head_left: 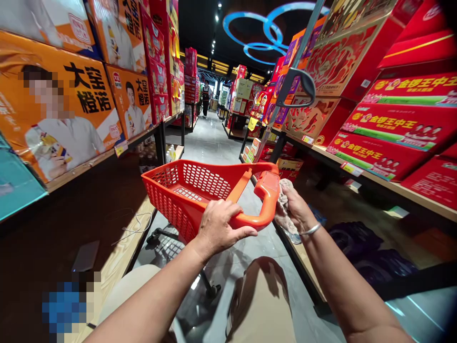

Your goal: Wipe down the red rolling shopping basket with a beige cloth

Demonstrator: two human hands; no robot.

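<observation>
A red-orange plastic shopping cart (189, 178) with perforated basket walls stands in the aisle in front of my knees. My left hand (221, 224) is closed over the cart's rim, where the basket meets the loop handle (264, 212). On the handle's far right side, my right hand (296, 205) presses a crumpled, greyish cloth (284, 205) against it. A silver bangle (310, 229) circles the right wrist. The cart's dark wheels (213, 290) show near the floor; part of its frame is hidden by my left arm.
Shelves with orange drink cartons (57, 105) line the left, with red boxes (396, 128) on the right. A metal pole with a grey bracket (296, 88) rises at right. A phone (85, 256) and white cable (137, 224) lie low left. A person (205, 97) stands far down the aisle.
</observation>
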